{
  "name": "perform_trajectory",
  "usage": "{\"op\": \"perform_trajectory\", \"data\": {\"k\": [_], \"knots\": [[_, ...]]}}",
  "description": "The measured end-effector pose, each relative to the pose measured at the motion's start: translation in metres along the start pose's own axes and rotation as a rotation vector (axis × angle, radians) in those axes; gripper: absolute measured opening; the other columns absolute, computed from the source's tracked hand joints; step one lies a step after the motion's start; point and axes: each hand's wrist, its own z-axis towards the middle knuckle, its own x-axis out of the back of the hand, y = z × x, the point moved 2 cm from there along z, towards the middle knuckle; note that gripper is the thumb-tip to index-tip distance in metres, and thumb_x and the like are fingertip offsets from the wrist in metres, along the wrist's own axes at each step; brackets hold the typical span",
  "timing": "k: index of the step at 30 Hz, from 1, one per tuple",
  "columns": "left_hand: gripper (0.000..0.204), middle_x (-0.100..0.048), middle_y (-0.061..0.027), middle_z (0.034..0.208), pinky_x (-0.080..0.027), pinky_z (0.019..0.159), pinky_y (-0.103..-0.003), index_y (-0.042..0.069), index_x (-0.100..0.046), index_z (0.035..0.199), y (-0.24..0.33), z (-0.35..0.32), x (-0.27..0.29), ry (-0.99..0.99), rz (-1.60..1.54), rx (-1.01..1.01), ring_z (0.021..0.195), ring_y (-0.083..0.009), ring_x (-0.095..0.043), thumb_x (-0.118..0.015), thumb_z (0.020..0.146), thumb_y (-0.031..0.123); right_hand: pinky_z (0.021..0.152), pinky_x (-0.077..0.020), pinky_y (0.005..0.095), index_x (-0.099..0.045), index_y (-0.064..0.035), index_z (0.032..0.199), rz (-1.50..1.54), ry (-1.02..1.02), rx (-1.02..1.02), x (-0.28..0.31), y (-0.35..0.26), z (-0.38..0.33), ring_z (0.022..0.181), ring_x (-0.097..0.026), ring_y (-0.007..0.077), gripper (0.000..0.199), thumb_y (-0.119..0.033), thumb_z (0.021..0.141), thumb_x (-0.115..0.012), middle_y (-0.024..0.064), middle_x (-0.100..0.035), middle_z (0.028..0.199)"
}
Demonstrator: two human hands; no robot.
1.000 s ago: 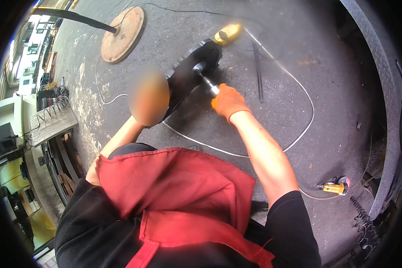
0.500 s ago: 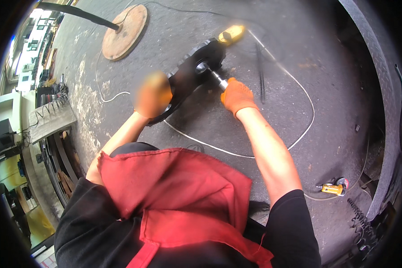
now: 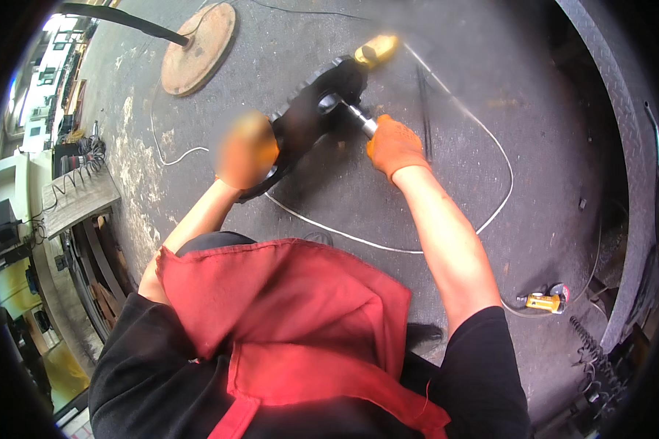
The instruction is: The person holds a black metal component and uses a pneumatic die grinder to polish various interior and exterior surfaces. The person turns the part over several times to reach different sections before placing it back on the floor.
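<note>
A long black metal part [image 3: 304, 121] with a notched edge and round holes lies slanted in front of me. My right hand [image 3: 399, 148], in an orange glove, is closed round a silver cylindrical hand tool [image 3: 366, 124]. The tool's thin front end reaches to the rim of the part's far round hole; whether it touches cannot be made out. At the near end of the part, my left hand [image 3: 245, 157], also gloved in orange, grips its edge. Blur covers much of that hand. Just beyond the part's far end sits a yellow object [image 3: 377, 50], its kind unclear.
A pale hose [image 3: 344, 240] loops across the dark floor around my right arm. At the right lies a yellow power tool [image 3: 545, 301] with a disc, near a coiled black hose [image 3: 589, 351]. A round rusty base [image 3: 198, 55] with a pole stands far left. A raised steel edge [image 3: 622, 146] curves along the right.
My right hand has shifted slightly right and away from me, and the tool's angle has changed a little. The left hand stays on the part. The whole view has moved slightly.
</note>
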Motion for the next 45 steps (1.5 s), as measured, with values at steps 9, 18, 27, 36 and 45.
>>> {"op": "perform_trajectory", "data": {"k": [9, 18, 27, 36, 45], "knots": [[0.016, -0.065, -0.0151, 0.088, -0.047, 0.066, -0.049, 0.009, -0.067, 0.09, -0.008, -0.004, -0.002, 0.028, -0.053, -0.003, 0.079, -0.0376, -0.062, -0.071, 0.085, 0.023, 0.096, -0.0529, 0.048, -0.067, -0.0024, 0.116, 0.02, -0.038, -0.054, -0.006, 0.001, 0.002, 0.111, -0.067, 0.0429, 0.036, -0.025, 0.088, -0.07, 0.0248, -0.072, 0.114], [0.017, -0.064, -0.0149, 0.087, -0.047, 0.067, -0.049, 0.008, -0.068, 0.089, -0.005, -0.001, 0.005, 0.088, -0.053, -0.008, 0.08, -0.0374, -0.061, -0.072, 0.083, 0.023, 0.094, -0.053, 0.0477, -0.072, -0.0026, 0.11, 0.073, -0.076, -0.013, 0.03, -0.023, -0.01, 0.111, -0.068, 0.0413, 0.034, -0.027, 0.087, -0.071, 0.025, -0.072, 0.111], [0.018, -0.067, -0.0152, 0.092, -0.049, 0.07, -0.047, 0.008, -0.069, 0.095, -0.004, -0.004, 0.001, 0.099, -0.117, -0.06, 0.085, -0.0374, -0.063, -0.072, 0.084, 0.023, 0.096, -0.0542, 0.0462, -0.076, -0.0044, 0.11, 0.013, -0.079, -0.024, 0.03, -0.018, -0.004, 0.112, -0.069, 0.0397, 0.032, -0.028, 0.088, -0.072, 0.0234, -0.073, 0.115], [0.027, -0.064, -0.0164, 0.098, -0.05, 0.076, -0.045, 0.003, -0.064, 0.113, -0.005, -0.005, 0.004, 0.082, -0.116, -0.056, 0.088, -0.0375, -0.062, -0.067, 0.087, 0.008, 0.099, -0.0528, 0.047, -0.072, -0.0038, 0.115, 0.162, -0.156, -0.121, -0.03, -0.026, -0.02, 0.115, -0.066, 0.0417, 0.038, -0.028, 0.085, -0.07, 0.0252, -0.071, 0.118], [0.028, -0.069, -0.0156, 0.1, -0.053, 0.078, -0.043, 0.006, -0.068, 0.107, -0.1, 0.048, -0.021, -0.102, -0.318, 0.185, 0.091, -0.0317, -0.066, -0.07, 0.09, 0.028, 0.083, -0.0528, 0.0507, -0.066, -0.0023, 0.106, 0.289, -0.03, -0.214, -0.029, 0.073, -0.141, 0.097, -0.068, 0.0457, 0.037, -0.032, 0.084, -0.07, 0.0266, -0.071, 0.099]]}}
